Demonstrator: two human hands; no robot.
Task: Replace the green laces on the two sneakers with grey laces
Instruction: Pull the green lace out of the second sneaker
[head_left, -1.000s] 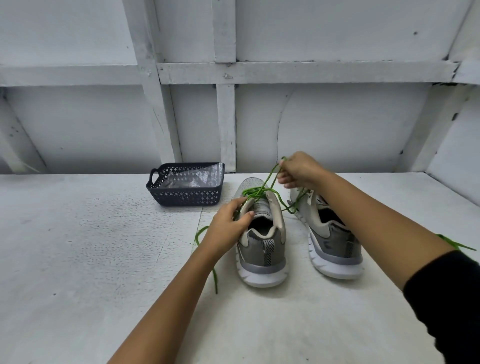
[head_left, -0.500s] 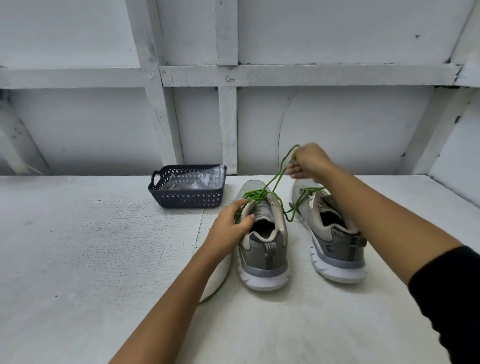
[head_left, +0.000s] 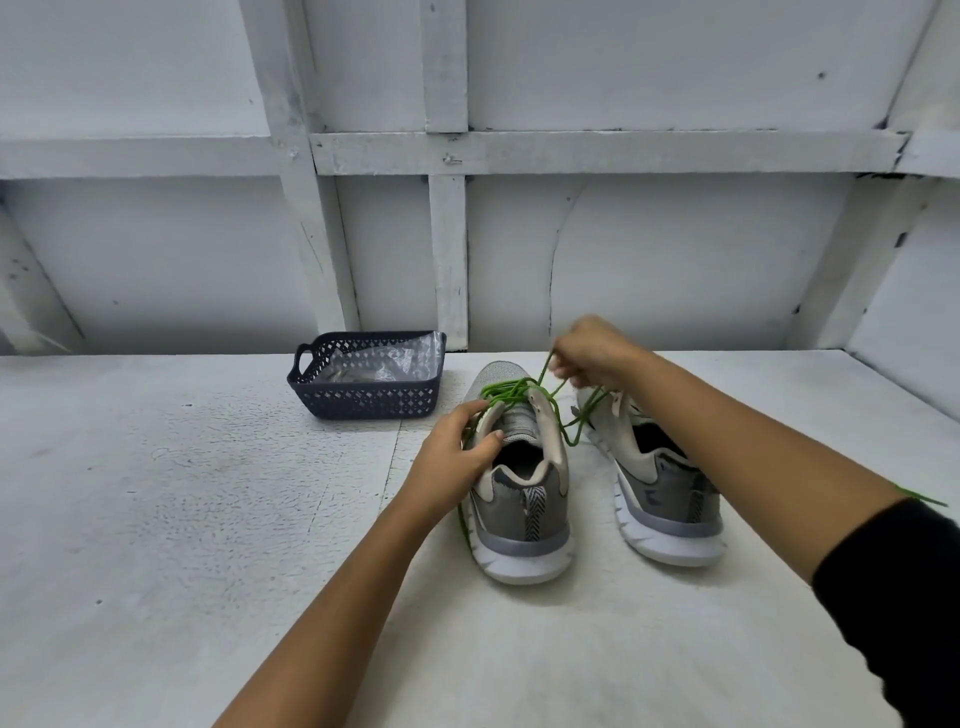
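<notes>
Two sneakers are set side by side on the bench. The left sneaker is gripped at its left edge by the left hand. The right sneaker lies just below the right hand. A basket is placed beyond the left hand, a bag laid inside. The lace is led from the left sneaker up to the right hand.

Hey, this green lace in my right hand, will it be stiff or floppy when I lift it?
Probably floppy: the green lace droops in loose loops between the right hand and the sneaker. Likely light, since a fingertip pinch holds it up. It might snag, as strands bunch across the forefoot.
</notes>
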